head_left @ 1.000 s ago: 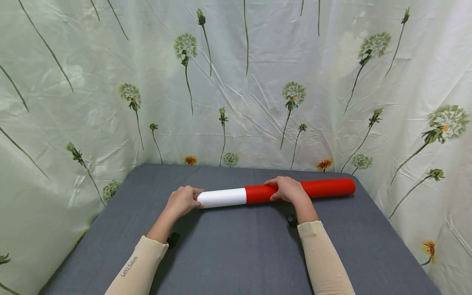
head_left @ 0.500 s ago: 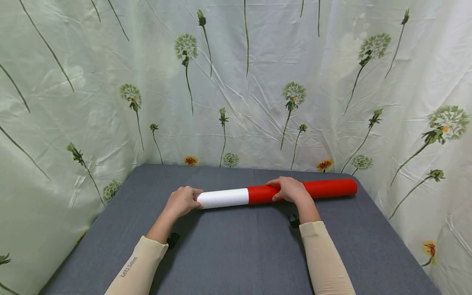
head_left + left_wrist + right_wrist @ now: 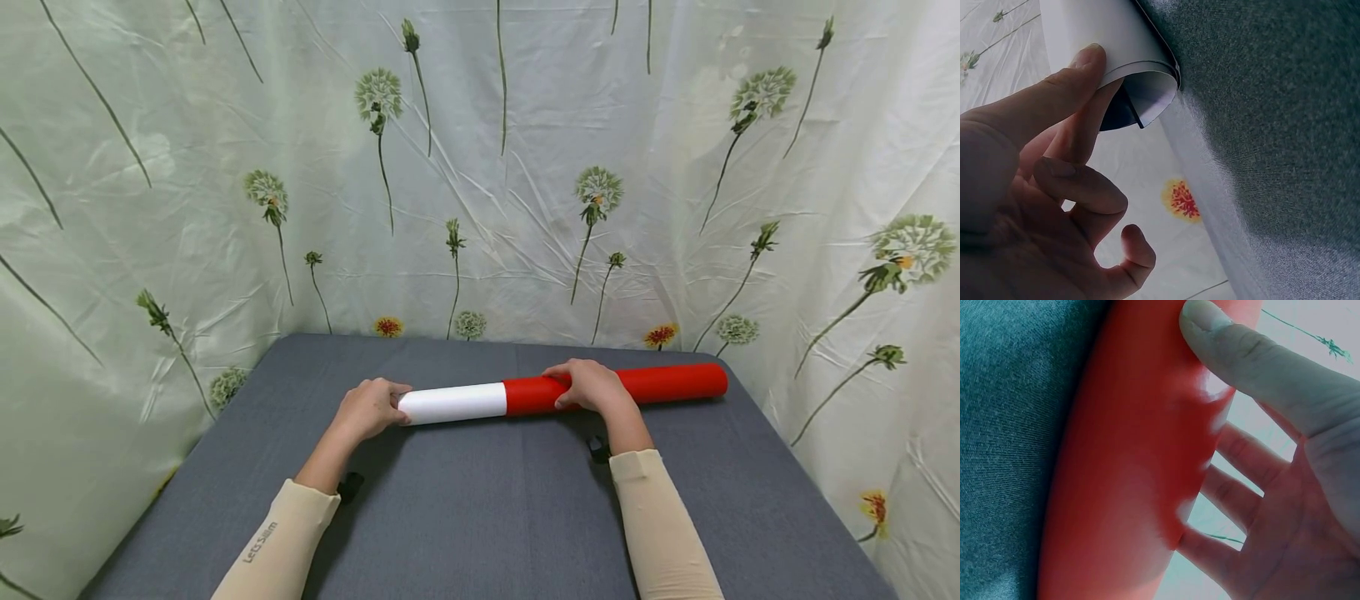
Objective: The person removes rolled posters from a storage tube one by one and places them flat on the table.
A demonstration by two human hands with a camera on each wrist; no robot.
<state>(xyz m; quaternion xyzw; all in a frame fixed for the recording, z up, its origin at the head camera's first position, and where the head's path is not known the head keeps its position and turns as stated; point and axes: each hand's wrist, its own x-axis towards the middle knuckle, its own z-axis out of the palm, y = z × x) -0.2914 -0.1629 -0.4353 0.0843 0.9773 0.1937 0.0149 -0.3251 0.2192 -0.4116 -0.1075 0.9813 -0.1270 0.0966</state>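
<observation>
A rolled white sheet [image 3: 452,403] sticks out of the left end of a long red tube [image 3: 673,382], both lying across the table. My left hand [image 3: 370,409] pinches the rim of the white roll's left end between thumb and index finger. In the left wrist view that end of the white roll [image 3: 1100,37] is hollow, with a loose edge showing inside; the other fingers curl away from it. Around the middle of the red tube, my right hand [image 3: 591,386] has its thumb on the near side. The right wrist view shows its fingers reaching behind the red tube [image 3: 1122,469], their tips hidden.
Dark grey fabric covers the table [image 3: 465,517]. A pale curtain [image 3: 510,208] with printed dandelions hangs behind it and along both sides. Small black wrist cameras show below each wrist.
The red tube and my right hand have shifted slightly to the right, then nearly stopped. My left hand has edged slightly left. A little more of the white roll shows.
</observation>
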